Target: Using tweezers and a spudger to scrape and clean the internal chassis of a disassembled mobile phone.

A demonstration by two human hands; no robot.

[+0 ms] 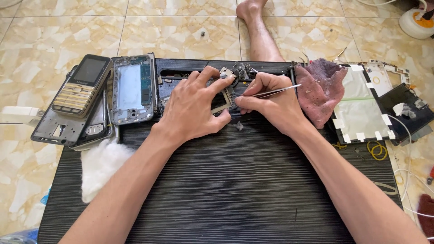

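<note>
Between both hands, small metal frame (pixel 224 100), left hand (pixel 192 106) pinching it, right hand (pixel 271 101) holding tweezers (pixel 275 91)

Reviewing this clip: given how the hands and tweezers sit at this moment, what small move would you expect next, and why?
Probably a slight push of the tweezers tip further into the small metal frame. The right hand pinches the tweezers with the tip at the frame's right edge, while the left hand pins the frame on the black board. What the tip touches is hidden.
</note>
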